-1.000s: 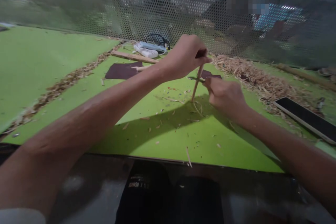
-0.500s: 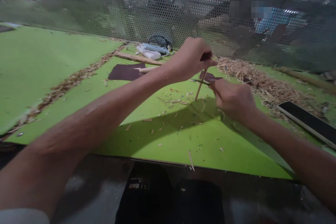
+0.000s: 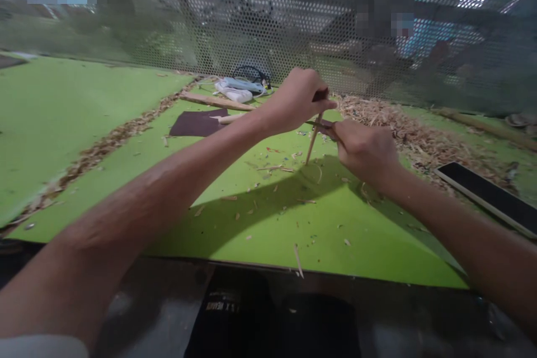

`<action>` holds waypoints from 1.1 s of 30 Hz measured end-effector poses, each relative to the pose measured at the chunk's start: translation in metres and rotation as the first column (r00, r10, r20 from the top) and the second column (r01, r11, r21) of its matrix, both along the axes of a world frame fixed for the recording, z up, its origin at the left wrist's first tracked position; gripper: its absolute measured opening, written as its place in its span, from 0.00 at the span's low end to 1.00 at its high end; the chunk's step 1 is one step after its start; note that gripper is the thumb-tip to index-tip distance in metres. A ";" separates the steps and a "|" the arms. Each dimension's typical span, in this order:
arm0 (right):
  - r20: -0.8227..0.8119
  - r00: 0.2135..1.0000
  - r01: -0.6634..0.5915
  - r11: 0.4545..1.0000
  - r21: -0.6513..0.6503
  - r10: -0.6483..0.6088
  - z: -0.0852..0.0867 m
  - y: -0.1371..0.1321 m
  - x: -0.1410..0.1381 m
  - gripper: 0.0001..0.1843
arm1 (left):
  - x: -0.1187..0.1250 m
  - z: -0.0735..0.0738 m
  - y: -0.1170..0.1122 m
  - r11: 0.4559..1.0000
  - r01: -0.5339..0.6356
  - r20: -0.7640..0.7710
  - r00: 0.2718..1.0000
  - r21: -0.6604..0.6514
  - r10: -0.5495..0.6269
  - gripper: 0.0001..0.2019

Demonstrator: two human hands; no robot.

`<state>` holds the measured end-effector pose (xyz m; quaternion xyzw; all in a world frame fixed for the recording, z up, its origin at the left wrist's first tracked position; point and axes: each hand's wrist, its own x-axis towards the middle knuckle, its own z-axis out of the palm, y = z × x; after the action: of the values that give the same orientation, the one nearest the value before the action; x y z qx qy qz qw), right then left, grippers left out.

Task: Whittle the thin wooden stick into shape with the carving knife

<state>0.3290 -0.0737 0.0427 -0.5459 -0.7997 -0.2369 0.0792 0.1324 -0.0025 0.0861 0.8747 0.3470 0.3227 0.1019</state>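
My left hand is closed round the top of a thin wooden stick, which stands tilted with its lower tip on the green mat. My right hand is closed on a small thin blade that lies across the stick just below my left fingers. Thin wood shavings lie on the mat around the stick's tip.
A dark sandpaper sheet, wooden sticks and a white-and-blue bundle lie at the back left. A heap of shavings spreads at the right, beside a black flat slab. A perforated metal screen closes the back.
The stick and both hands stay together in the same grip. The blade sits slightly higher on the stick, and the view has shifted a little.
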 end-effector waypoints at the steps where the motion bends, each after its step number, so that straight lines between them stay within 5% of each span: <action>1: -0.017 1.000 -0.002 1.000 -0.014 0.001 -0.001 0.001 0.000 0.19 | 0.000 0.000 0.003 1.000 -0.001 -0.008 1.000 0.001 0.001 0.13; 15: -0.018 0.999 -0.033 0.997 -0.064 0.032 -0.009 0.004 0.002 0.23 | 0.002 0.001 0.007 0.999 0.000 -0.039 0.999 -0.036 -0.002 0.13; 33: -0.185 0.977 -0.121 0.988 -0.097 0.102 -0.026 0.010 0.008 0.16 | 0.000 -0.001 0.011 0.996 0.024 0.008 1.000 -0.083 -0.024 0.13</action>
<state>0.3365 -0.0633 0.0165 -0.5227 -0.8304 -0.1386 0.1347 0.1329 0.0088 0.0851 0.8726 0.3493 0.3097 0.1434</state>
